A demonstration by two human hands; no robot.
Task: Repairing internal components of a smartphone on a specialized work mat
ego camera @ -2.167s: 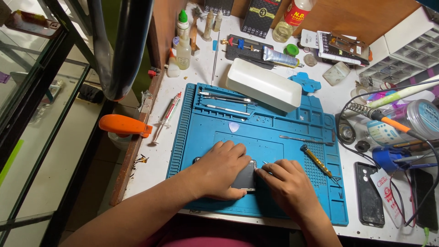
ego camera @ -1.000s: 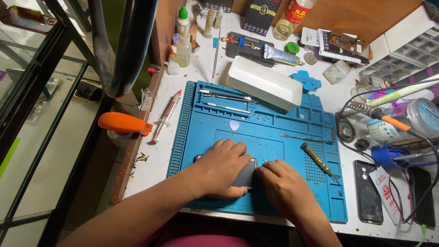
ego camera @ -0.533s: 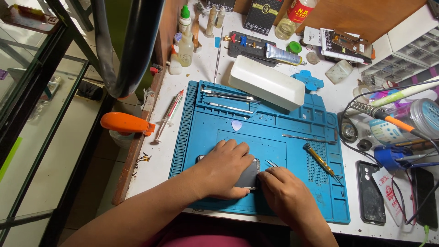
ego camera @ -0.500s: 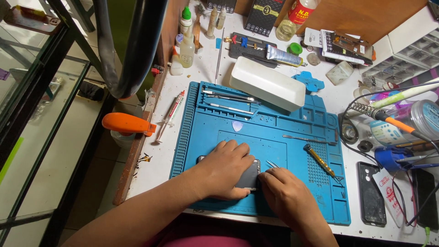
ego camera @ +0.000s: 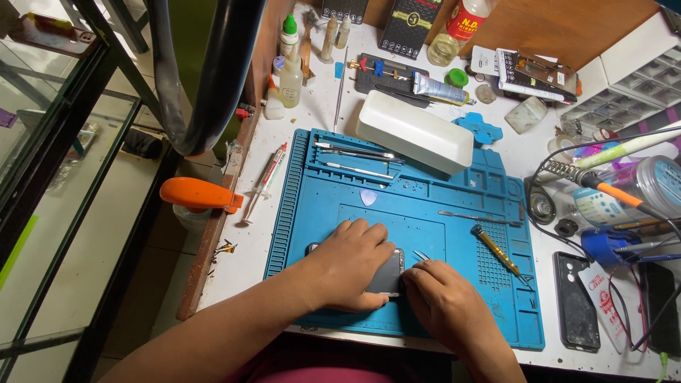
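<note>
Left to right: orange clamp (ego camera: 197, 194) sat on the desk edge, syringe (ego camera: 266, 177) lay just beside the blue mat (ego camera: 319, 213). Left hand (ego camera: 349, 266) lay flat, fingers spread, pressing down on a dark phone (ego camera: 386, 273) at the mat's near middle; only the phone's right end showed. Right hand (ego camera: 443, 305) was curled at that right end, touching the left hand, pinching thin tweezers (ego camera: 421, 255) whose prongs poked out above the knuckles. Since two seconds ago the right hand had crept left, closer against the phone edge, and the left palm kept its place; so the work looked settled on that edge, phone pinned. Farther right: yellow-handled screwdriver (ego camera: 496, 252) on the mat, thin metal pry tool (ego camera: 472, 214) above it, a second phone (ego camera: 574, 301) off the mat, soldering iron (ego camera: 603, 186) at far right
</note>
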